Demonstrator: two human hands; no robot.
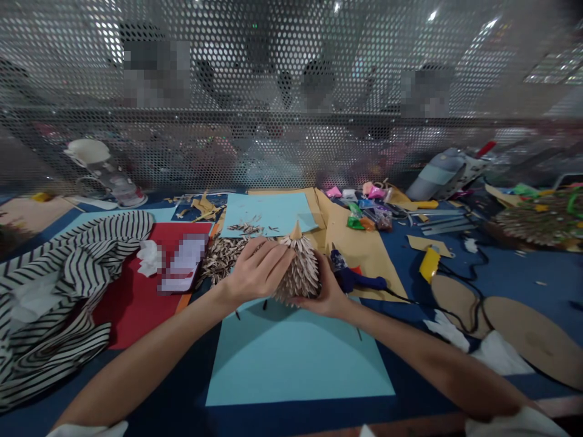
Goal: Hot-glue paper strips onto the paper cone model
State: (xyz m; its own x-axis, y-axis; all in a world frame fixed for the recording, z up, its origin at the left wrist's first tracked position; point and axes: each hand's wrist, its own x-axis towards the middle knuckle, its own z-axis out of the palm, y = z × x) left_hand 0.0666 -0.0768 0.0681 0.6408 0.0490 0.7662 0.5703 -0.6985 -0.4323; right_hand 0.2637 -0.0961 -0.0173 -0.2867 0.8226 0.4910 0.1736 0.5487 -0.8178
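Item: husk-covered piece (303, 273). Loc.: approx. mid-table, held over far edge of blue sheet (300, 370), pale peak up.
L hand (259, 267): fingers bent, tips on piece's L flank nr. peak; can't tell from where I stand if a husk is pinched.
R hand (328, 290): curled round R side & base, holding it.
Handling (my view): R hand best kept as steady cradle, L tips light, pressing along the lie of the husks, not against; rows look easy to snag.
Adjacent: husk pile (218, 261), L of piece; glue gun (353, 279), just beside R hand, nozzle to far edge. Hot or not, can't tell; R knuckles want care.
Room: widest span runs over blue sheet toward table's (510, 276) near edge. L side bounded by phone (184, 264) & striped cloth (82, 261); R side by cord (403, 297) & cardboard discs (537, 340), nr. R corner. Far edge: mesh panel (273, 158), no reach past.
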